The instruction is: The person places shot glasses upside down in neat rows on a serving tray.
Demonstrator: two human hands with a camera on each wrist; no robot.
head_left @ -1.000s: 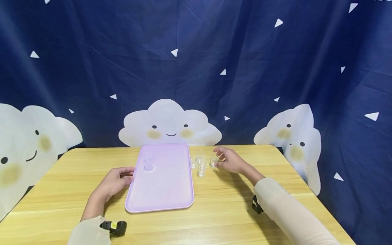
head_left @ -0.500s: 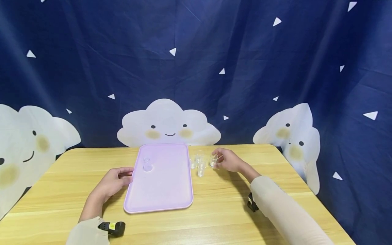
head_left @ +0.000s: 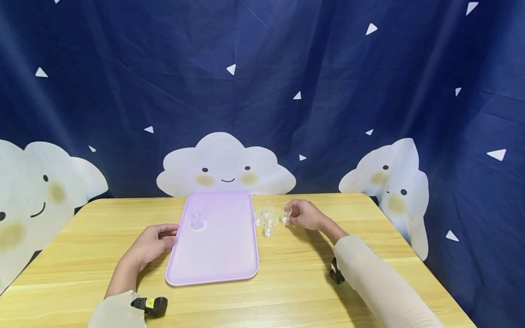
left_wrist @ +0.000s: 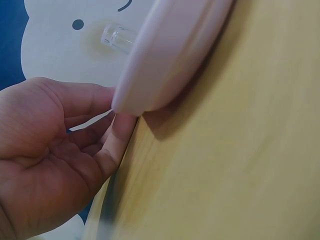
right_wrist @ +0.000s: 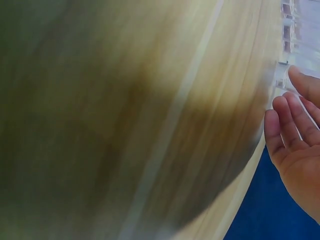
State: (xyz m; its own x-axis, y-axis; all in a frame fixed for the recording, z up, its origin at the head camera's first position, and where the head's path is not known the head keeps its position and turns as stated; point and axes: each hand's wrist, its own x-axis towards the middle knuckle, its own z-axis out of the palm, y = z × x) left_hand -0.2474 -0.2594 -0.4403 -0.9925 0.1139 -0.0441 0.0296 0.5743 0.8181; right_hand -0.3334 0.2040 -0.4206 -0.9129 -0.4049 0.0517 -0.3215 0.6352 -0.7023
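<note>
On the table lies a lilac tray (head_left: pixel 217 255) with one small clear glass (head_left: pixel 197 221) standing toward its far left. My left hand (head_left: pixel 149 246) holds the tray's left rim, a finger on its upper edge and another fingertip lower at its side, close to the wood in the left wrist view. Right of the tray, my right hand (head_left: pixel 305 215) has thumb and fingers about a small clear shot glass (head_left: pixel 285 217), which stands upright at table level. Several similar clear glasses (head_left: pixel 268 228) are clustered between that shot glass and the tray.
The wooden table (head_left: pixel 303 291) ends at a dark blue curtain (head_left: pixel 262 91) with white smiling clouds. A black wrist camera (head_left: pixel 151 306) sits on the left sleeve, and another black camera (head_left: pixel 336 272) is under the right sleeve.
My right fingers have come in closer around the shot glass and now hold it. The left hand and the tray stay as they were; the head view has shifted slightly.
</note>
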